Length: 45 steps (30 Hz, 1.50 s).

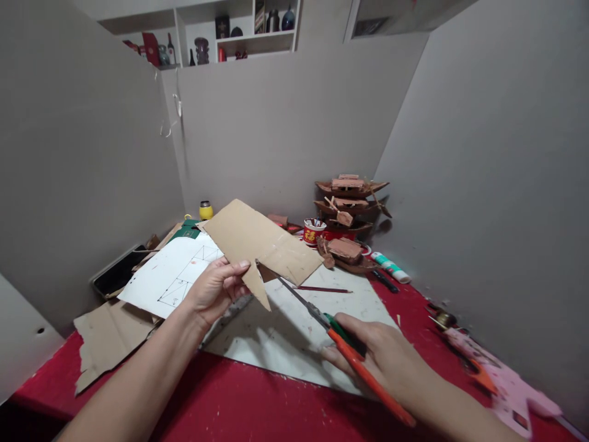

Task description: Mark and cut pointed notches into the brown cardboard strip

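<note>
My left hand (219, 287) pinches a piece of tan cardboard (262, 236), thumb on top, and holds it up over a white board (276, 334). A narrow pointed strip of the cardboard hangs down beside the thumb, split from the larger part by a cut. In my right hand (384, 356) is a pair of scissors (317, 316) with orange and green handles. The blades reach to the cut, near my left thumb. A dark red pencil (322, 289) lies on the board under the cardboard's right corner.
At left are a white sheet with line drawings (170, 276) and torn cardboard (110, 337). Model wooden boats (350, 202) are stacked at the back right, near a red cup (314, 233). A glue bottle (391, 267) and pink glue gun (501, 374) lie at right.
</note>
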Each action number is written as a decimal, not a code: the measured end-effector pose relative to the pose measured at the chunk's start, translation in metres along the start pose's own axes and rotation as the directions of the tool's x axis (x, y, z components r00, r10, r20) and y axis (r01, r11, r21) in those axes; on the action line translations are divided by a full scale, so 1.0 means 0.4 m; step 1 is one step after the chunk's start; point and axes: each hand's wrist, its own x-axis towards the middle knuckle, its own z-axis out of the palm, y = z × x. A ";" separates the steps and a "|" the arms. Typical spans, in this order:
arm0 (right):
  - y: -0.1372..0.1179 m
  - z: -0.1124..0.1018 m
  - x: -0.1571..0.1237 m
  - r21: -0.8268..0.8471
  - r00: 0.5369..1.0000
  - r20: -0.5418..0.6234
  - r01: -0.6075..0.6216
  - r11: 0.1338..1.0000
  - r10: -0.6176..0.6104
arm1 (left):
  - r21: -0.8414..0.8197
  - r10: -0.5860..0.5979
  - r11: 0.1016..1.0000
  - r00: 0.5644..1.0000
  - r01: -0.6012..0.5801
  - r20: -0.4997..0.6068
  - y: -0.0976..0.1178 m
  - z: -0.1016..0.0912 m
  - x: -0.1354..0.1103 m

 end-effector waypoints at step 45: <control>-0.014 0.034 -0.019 0.626 0.981 0.187 -0.082 0.776 -0.047 | 0.045 -0.050 0.998 0.995 0.047 0.082 -0.017 0.008 -0.006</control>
